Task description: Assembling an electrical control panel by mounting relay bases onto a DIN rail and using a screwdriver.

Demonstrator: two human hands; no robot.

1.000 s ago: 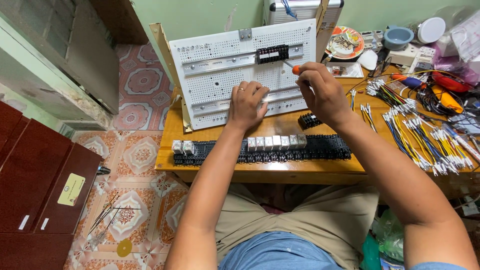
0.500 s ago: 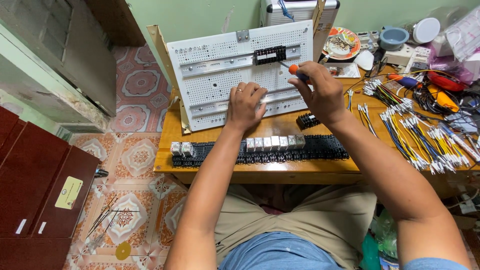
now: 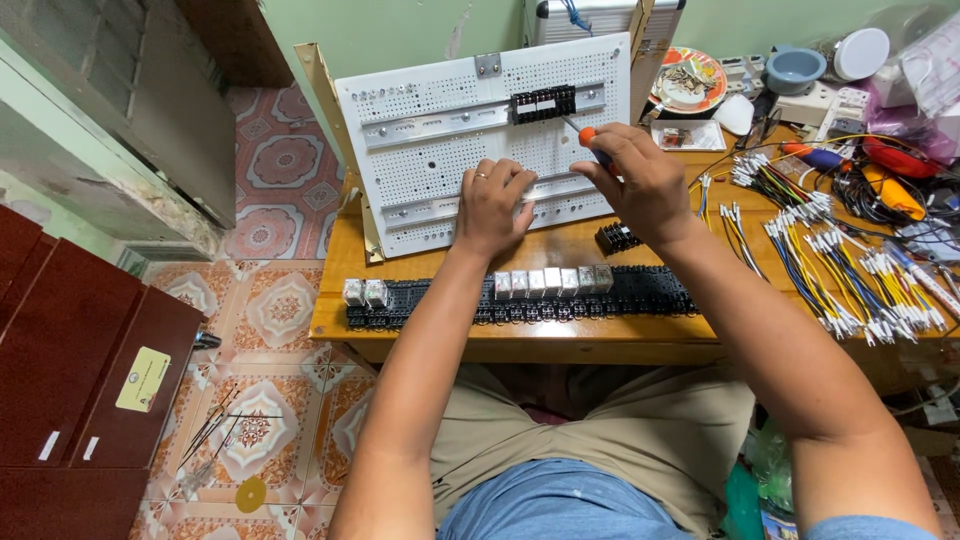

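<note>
A: From the head view, where are the person's hands?

B: Both are at the white perforated panel [image 3: 480, 140] propped on the wooden table [image 3: 420, 335]. The left hand [image 3: 492, 205] lies flat, fingers spread against the panel's lower rail, gripping nothing.

A: And the other?

B: The right hand [image 3: 640, 180] is closed around an orange-handled screwdriver [image 3: 590, 140], its tip pointing at the black terminal block [image 3: 544, 102] on the panel's upper rail. Below the panel lies a row of relay sockets [image 3: 520, 290]; right of it, bundled wires [image 3: 850, 260].
</note>
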